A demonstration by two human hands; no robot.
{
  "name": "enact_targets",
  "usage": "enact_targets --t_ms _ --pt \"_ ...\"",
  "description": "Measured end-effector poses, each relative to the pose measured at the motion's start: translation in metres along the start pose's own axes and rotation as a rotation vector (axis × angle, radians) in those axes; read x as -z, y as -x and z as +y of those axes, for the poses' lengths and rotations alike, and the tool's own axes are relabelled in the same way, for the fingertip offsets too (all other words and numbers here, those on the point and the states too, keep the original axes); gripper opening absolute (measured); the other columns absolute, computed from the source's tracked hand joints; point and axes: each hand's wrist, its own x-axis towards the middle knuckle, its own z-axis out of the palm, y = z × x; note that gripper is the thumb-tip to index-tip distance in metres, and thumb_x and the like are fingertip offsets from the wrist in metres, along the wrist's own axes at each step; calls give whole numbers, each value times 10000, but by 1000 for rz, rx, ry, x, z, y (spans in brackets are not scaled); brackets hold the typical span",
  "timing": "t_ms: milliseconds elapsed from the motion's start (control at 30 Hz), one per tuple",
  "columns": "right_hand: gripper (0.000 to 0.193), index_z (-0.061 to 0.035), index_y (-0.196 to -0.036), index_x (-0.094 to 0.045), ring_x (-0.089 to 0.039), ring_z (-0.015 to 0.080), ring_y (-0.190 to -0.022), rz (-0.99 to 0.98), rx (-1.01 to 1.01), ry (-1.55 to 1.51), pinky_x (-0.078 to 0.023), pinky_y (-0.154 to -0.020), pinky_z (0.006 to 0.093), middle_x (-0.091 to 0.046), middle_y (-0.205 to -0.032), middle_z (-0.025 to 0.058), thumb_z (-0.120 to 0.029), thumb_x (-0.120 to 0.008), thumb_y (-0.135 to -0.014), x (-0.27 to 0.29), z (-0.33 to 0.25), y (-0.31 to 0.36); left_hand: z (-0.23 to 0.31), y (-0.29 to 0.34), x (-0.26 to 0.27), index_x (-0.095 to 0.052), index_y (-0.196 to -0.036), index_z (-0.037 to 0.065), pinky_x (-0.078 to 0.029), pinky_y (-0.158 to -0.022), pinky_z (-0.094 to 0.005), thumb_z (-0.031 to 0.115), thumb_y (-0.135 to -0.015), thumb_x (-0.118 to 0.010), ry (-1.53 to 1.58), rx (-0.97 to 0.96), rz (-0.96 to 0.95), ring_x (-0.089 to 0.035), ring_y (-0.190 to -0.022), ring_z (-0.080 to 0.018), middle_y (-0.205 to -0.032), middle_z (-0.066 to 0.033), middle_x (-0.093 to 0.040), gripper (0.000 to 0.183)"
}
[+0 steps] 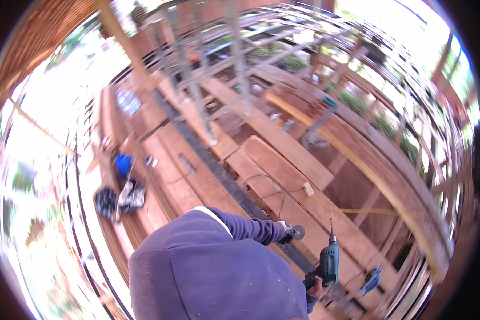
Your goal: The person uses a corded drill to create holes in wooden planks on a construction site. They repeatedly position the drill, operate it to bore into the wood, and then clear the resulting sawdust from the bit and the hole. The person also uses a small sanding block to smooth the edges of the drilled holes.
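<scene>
In the lower middle, my left arm in a purple sleeve reaches to the right. My left hand is closed around a dark angle grinder, whose round grey disc faces up; its body is small and partly covered. Lower and further right, my right hand wraps the handle of a teal power drill. The drill's long bit points away from me, above the wooden planks, touching nothing. Motion blurs some of the picture.
A dark metal beam runs between planks. Ladder-like metal legs stand ahead. A cable with a white socket lies on the boards. A blue object is at right; a blue container and bags lie left. Gaps show between timbers.
</scene>
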Motion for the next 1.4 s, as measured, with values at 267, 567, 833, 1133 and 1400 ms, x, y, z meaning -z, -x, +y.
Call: enact_targets --t_ms 267,567,833,1133,1400 --pt "369 62 -1108 -571 -664 319 -667 -215 -231 239 -581 -588 450 -650 -840 174 -69 -597 -764 17 -16 -39 -78 65 18 -697 -907 137 -566 -553 -354 133 -934 -674 50 -178 435 -713 -639 -218 -768 -75 -723 36" --pt "291 46 -1064 -576 -666 281 -700 91 -491 -282 -585 -611 415 -635 -834 144 -154 -569 -853 127 113 -36 -251 -105 106 -719 -851 121 -552 -667 -397 318 -975 -578 -678 -184 735 -714 -740 -247 -783 -91 -729 272" --pt "362 110 -1137 -574 -710 310 -730 637 -191 -97 -633 -605 434 -681 -909 208 6 -570 -791 207 251 -34 -212 -276 36 -696 -899 73 -562 -728 -341 230 -814 -748 -1021 -585 323 -705 -758 -216 -834 -103 -735 186" --pt "473 78 -1245 -473 -687 277 -760 627 -45 -233 -601 -640 383 -643 -953 212 75 -559 -780 208 336 -92 -215 -548 -5 -760 -1029 166 -559 -850 -360 323 -827 -707 -1083 -306 177 -734 -953 -236 -986 -99 -766 262" --pt "460 66 -1243 -485 -695 273 -797 573 128 -147 -613 -685 392 -651 -982 206 71 -570 -791 201 358 -110 -218 -565 -29 -687 -1091 27 -561 -839 -380 468 -854 -726 -991 -298 81 -722 -945 -287 -1068 -166 -739 502"
